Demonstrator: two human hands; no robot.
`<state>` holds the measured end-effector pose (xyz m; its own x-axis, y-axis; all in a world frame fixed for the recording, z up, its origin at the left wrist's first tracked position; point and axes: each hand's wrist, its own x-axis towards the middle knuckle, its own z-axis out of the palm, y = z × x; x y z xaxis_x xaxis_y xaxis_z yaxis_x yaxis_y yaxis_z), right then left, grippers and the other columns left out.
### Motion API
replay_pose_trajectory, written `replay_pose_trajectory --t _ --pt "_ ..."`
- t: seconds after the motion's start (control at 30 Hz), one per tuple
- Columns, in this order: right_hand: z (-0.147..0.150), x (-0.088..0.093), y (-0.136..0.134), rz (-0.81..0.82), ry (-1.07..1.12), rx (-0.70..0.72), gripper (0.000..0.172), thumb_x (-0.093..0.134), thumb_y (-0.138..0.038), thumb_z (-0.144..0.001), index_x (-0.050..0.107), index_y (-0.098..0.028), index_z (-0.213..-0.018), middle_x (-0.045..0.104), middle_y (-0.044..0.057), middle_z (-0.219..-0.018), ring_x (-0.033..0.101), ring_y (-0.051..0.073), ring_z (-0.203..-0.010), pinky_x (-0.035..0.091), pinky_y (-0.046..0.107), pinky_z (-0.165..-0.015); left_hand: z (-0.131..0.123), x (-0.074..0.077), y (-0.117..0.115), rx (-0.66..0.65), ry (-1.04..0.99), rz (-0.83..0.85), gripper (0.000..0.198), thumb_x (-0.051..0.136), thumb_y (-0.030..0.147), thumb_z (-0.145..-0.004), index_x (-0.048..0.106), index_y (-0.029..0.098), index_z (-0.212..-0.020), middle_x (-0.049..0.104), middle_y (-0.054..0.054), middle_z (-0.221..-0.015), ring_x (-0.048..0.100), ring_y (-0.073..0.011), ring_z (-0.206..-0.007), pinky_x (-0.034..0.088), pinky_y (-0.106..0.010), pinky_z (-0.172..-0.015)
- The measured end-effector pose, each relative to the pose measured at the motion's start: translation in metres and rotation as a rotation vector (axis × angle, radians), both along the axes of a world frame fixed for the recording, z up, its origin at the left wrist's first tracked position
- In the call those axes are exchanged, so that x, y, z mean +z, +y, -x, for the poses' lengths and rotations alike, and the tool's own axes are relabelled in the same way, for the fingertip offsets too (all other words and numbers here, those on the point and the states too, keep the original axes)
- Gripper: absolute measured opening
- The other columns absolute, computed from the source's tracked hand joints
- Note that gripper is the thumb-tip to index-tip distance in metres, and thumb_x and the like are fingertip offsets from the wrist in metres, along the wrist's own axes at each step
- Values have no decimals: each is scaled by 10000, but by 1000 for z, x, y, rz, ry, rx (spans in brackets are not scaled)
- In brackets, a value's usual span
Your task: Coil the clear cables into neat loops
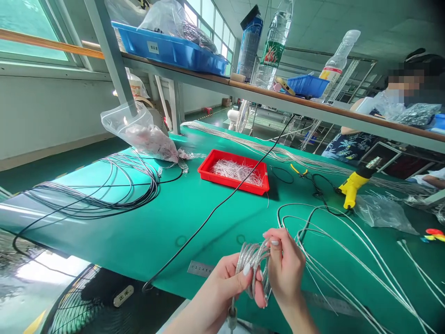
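Observation:
Just above the near edge of the green mat, my left hand (231, 283) is closed around a coiled silvery cable (247, 257), its thumb pressed on the loops. My right hand (285, 264) pinches the right side of the same coil with bent fingers. A plug-like end (232, 317) hangs below my left hand. Loose grey-white cables (347, 241) run across the mat to the right of my hands. Partly hidden behind my left forearm lies a steel ruler (200, 268).
A red tray (205, 175) holds white wire pieces. Black cable coils (139, 199) and a plastic bag (149, 137) lie left. A yellow heat gun (354, 188) stands right. A black cord crosses the green mat (167, 232). Below the shelf, a person (351, 141) is at far right.

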<state>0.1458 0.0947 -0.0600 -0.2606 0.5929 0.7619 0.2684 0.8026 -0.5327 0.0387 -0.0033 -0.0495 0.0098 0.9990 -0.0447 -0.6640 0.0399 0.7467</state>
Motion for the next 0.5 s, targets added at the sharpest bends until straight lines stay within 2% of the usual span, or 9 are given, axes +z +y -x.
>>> replay_pose_trajectory --t 0.13,0.23,0.3,0.4,0.5 --pt "-2 1 -2 22 0 15 241 400 -245 -1008 583 -214 -855 642 4 -761 593 110 -627 458 202 -592 -4 -1 -1 -17 -23 2 405 712 549 -783 648 149 -784 566 -13 -539 524 -148 -561 446 -267 -644" --pt "-10 -1 -1 88 4 68 243 422 -274 -999 615 -215 -864 650 13 -773 603 121 -639 475 211 -599 -2 1 -7 -3 96 -5 439 679 599 -786 645 162 -816 512 16 -521 455 -128 -521 408 -243 -599" --pt "-21 -2 -1 230 4 205 296 412 -359 -1000 648 -217 -890 642 23 -760 609 138 -660 486 219 -595 3 4 -14 -3 294 -15 428 619 600 -834 633 173 -800 516 13 -536 422 -125 -520 374 -236 -591" --pt "-41 2 -5 537 -60 470 461 342 -551 -981 669 -230 -1029 620 36 -771 595 157 -687 486 226 -584 13 16 -25 -51 706 -119 497 474 622 -900 605 185 -701 568 -44 -662 489 -173 -659 368 -254 -655" --pt "-53 12 -14 704 -80 539 476 350 -593 -948 657 -268 -1110 560 34 -865 532 150 -700 448 231 -579 18 31 -29 -143 917 -299 547 365 643 -917 589 198 -691 568 -84 -751 481 -222 -748 376 -293 -738"
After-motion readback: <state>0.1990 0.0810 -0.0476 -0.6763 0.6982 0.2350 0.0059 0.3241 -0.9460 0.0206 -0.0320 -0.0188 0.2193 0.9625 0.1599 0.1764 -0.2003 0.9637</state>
